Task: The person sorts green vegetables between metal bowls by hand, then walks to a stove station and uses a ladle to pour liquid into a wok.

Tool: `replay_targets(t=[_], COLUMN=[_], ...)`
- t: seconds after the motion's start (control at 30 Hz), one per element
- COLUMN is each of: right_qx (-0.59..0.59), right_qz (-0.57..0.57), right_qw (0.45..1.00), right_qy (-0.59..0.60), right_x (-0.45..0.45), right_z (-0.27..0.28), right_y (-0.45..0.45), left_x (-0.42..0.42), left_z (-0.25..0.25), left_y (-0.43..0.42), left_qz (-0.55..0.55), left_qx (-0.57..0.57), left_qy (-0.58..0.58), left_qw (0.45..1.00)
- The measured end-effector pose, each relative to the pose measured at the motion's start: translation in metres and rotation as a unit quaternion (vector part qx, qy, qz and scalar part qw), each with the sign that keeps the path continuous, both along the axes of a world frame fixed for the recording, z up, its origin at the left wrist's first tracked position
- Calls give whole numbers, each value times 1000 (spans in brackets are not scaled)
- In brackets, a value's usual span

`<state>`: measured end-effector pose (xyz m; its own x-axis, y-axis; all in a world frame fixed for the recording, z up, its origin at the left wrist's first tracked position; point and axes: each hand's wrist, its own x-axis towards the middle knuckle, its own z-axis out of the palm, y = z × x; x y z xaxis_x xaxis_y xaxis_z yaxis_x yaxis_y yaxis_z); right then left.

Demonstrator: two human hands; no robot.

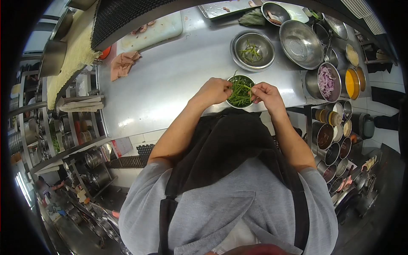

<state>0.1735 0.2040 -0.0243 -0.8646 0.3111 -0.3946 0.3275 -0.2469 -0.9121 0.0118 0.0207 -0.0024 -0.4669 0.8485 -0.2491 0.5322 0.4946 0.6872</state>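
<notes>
A small metal bowl [241, 106] full of thin green stems [240, 94] stands at the near edge of the steel counter. My left hand [217, 90] is at the bowl's left rim, its fingers closed on some of the green stems. At the right rim, my right hand [266, 94] pinches a green stem between thumb and fingers. Just beyond, a wider metal bowl [265, 46] holds a few green pieces [251, 52] and sits within a larger one.
On the steel counter [157, 85] lie a pink cloth [123, 65] and a white cutting board [163, 30] at the back left. A large metal bowl [301, 42] and a bowl of sliced purple onion [326, 83] stand to the right. A metal tray [212, 12] is at the back.
</notes>
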Motion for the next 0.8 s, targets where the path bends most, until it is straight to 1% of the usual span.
replay_targets(t=[0.03,0.1,0.13,0.2,0.23,0.27,0.3,0.33,0.4,0.43,0.5,0.73,0.8], right_qx=[0,-21,-21,-44,-44,-45,-46,-46,-49,-49,-44,-36,-34], right_qz=[0,-29,-29,-29,-28,-23,-19,-20,0,1,15,19,17], right_qw=[1000,999,999,998,998,998,998,998,998,998,998,999,999], right_qy=[0,-2,-2,21,22,30,37,37,34,35,32,36,17], right_x=[-1,-2,-2,-4,-5,-5,-5,-5,-5,-6,-6,-6,-6], right_z=[4,11,12,13,13,13,14,15,20,21,24,19,22], right_y=[-1,-4,-5,-8,-9,-10,-11,-12,-14,-15,-16,-14,-15], left_x=[1,5,6,8,11,15,17,16,13,14,19,22,21], left_z=[5,12,12,12,14,18,21,23,25,22,16,16,15], left_y=[2,6,7,8,9,12,14,15,14,13,15,16,15], left_qz=[0,83,82,67,68,106,142,141,114,114,154,158,152], left_qx=[0,67,67,78,79,83,87,87,50,50,78,86,82], left_qy=[0,-46,-46,-155,-153,-262,-368,-368,-464,-463,-481,-466,-458], left_qw=[1000,993,993,983,983,956,915,915,877,877,859,867,872])
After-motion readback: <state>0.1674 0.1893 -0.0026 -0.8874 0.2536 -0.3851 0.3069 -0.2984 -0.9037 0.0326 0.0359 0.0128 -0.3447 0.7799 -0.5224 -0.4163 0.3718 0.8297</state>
